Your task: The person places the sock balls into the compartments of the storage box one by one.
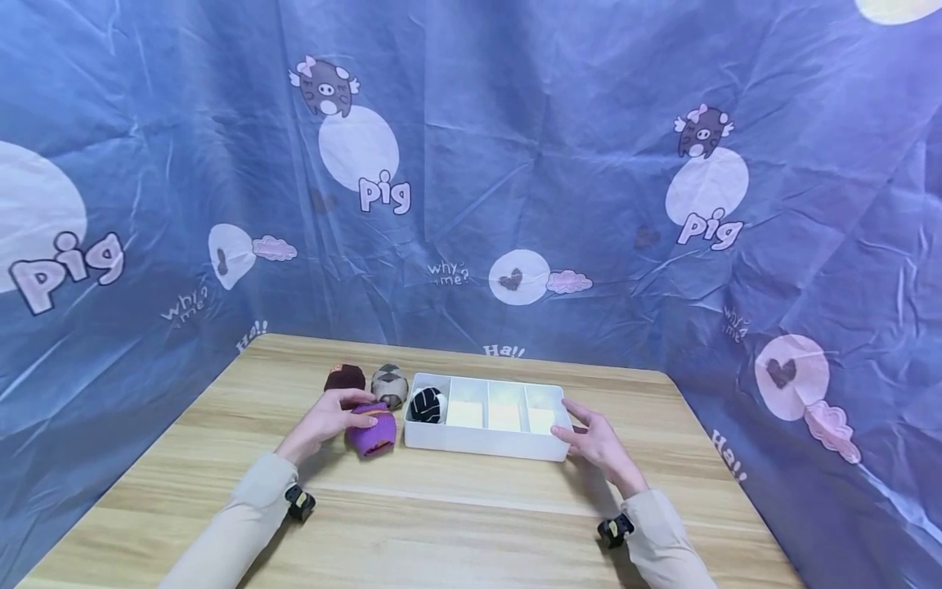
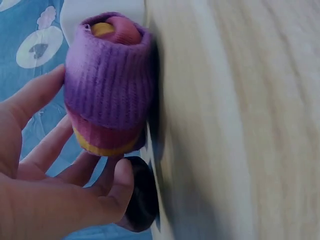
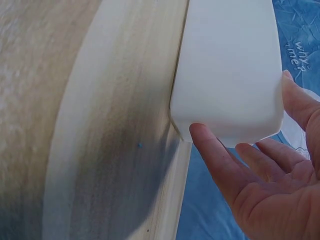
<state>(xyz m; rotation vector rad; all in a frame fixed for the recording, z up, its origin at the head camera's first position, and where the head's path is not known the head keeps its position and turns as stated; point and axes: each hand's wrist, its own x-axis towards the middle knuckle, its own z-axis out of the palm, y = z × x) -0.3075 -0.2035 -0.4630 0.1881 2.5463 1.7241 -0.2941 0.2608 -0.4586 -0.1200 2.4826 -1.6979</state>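
Note:
My left hand holds a purple rolled sock with thumb and fingers at its left side. In the left wrist view, the sock's ribbed cuff faces the camera, pink and yellow fabric tucked inside. Behind it are a dark maroon rolled sock and a grey argyle rolled sock. My right hand grips the right end of a long white divided box, thumb at the near side. A black rolled sock with white lines sits in the leftmost compartment.
The box stands on a wood-grain table with several compartments in a row. A blue printed curtain hangs along the table's back and both sides. Black wrist cameras sit on both cuffs.

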